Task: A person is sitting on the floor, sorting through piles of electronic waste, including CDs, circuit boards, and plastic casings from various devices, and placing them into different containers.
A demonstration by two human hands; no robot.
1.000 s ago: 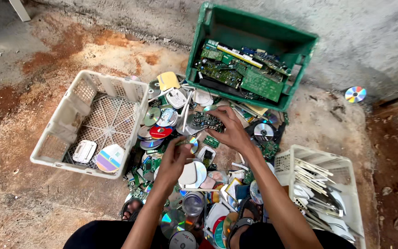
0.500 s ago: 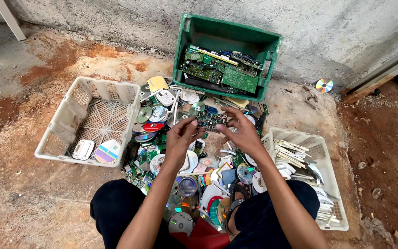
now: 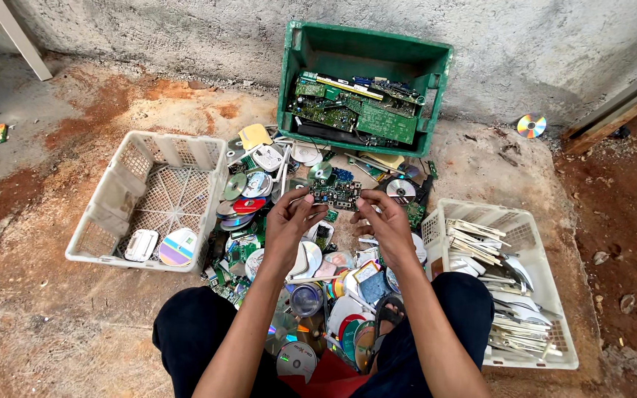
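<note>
Both hands have lifted the small green circuit board (image 3: 335,195) off the disc heap; left hand (image 3: 289,225) and right hand (image 3: 385,221) pinch its ends, fingers closed. Behind stands a green plastic crate (image 3: 366,55); white plastic baskets (image 3: 105,221) flank it.

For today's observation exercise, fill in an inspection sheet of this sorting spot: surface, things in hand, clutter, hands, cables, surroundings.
Surface: bare dirt and concrete ground, reddish patches.
Things in hand: small circuit board, held up at both ends.
Clutter: pile of discs and board scraps between the knees.
Hands: left hand and right hand both pinch the board.
Cables: nothing seen.
Surroundings: green crate of circuit boards at a concrete wall; white basket on the left, nearly bare; white basket on the right, with pale strips; stray disc.
</note>
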